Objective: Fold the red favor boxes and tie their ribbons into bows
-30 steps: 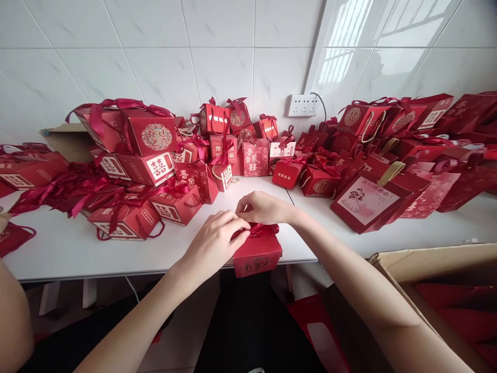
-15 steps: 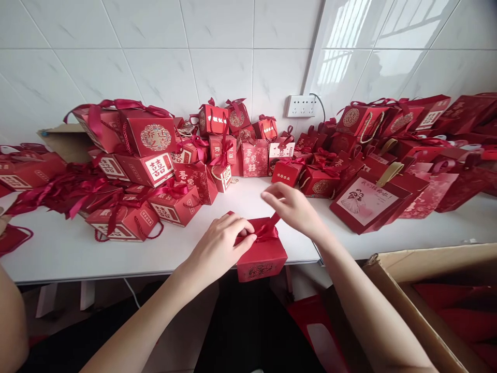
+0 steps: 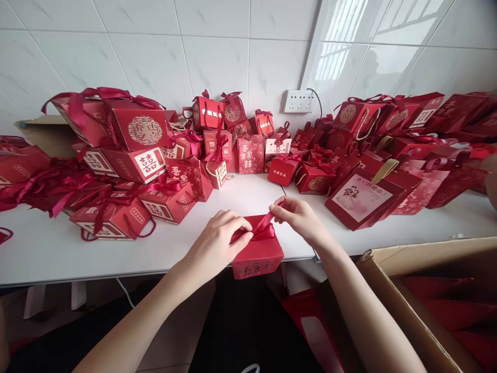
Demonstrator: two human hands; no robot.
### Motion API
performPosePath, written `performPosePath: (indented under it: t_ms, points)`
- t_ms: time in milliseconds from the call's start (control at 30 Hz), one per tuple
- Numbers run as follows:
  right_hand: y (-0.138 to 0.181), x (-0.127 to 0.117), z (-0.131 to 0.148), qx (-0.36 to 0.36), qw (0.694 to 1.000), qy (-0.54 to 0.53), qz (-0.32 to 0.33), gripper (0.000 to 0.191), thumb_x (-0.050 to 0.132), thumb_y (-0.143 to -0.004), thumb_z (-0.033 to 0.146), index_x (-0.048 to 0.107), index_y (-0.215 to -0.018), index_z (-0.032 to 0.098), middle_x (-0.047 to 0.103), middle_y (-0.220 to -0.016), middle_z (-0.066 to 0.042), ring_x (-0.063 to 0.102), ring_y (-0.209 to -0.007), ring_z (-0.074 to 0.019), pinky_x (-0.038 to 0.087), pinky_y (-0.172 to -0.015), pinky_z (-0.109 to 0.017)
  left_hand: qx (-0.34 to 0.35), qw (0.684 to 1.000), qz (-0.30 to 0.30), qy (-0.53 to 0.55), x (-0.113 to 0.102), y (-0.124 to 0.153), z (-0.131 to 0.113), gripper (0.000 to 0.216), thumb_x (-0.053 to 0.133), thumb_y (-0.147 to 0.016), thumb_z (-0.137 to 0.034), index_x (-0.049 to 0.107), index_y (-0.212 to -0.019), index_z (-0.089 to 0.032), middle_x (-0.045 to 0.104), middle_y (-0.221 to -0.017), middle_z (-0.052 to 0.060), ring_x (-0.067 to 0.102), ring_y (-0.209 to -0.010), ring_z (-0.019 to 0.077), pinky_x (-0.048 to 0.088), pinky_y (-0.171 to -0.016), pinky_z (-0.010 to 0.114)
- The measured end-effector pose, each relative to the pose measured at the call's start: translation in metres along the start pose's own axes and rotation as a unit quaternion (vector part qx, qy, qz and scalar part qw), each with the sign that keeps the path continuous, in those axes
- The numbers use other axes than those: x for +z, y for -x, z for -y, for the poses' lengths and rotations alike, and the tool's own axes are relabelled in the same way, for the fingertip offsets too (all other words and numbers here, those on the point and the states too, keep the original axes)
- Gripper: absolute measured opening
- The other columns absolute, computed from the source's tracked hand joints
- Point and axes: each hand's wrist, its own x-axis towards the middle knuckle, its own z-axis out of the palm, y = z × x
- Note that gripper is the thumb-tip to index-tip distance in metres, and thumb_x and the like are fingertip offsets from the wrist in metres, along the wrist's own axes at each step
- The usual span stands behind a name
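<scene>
A red gift box (image 3: 258, 257) with a dark printed pattern on its front face sits at the table's front edge, straight ahead of me. Across its top lies a red satin ribbon (image 3: 264, 227), gathered in a bow shape. My left hand (image 3: 226, 234) is over the box's left side, thumb and index finger pinching the ribbon near its middle. Pulled up to the right, a ribbon end is pinched between the thumb and fingers of my right hand (image 3: 292, 214). The left hand covers the box's left top edge.
Stacked red gift boxes (image 3: 136, 131) fill the left, beside a heap of ribbons (image 3: 58, 181). Smaller boxes (image 3: 283, 170) stand at the back, and a gift bag (image 3: 361, 197) leans at right. An open cardboard carton (image 3: 423, 249) stands front right. A power strip (image 3: 298, 101) is on the tiled wall.
My right hand has come down and closed on the ribbon end, its fingers now pinched. My left hand keeps its hold. The whole view has shifted slightly.
</scene>
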Motion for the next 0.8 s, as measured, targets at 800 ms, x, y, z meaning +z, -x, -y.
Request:
performPosePath:
  t_ms: [800]
  points:
    - [-0.061,0.039,0.044,-0.106,0.895,0.315,0.296,0.017,0.054,-0.078,0.022,0.067,-0.073,0.014,0.064,-0.068,-0.002,0.053,-0.060,-0.0120,0.036,-0.054,-0.023,0.099,0.986,-0.047,-0.127,0.003,0.003,-0.001,0.010,0.048,-0.087,-0.017,0.058,-0.086,-0.018,0.063,-0.084,0.002,0.056,-0.085,0.0184,0.041,-0.081,0.036]
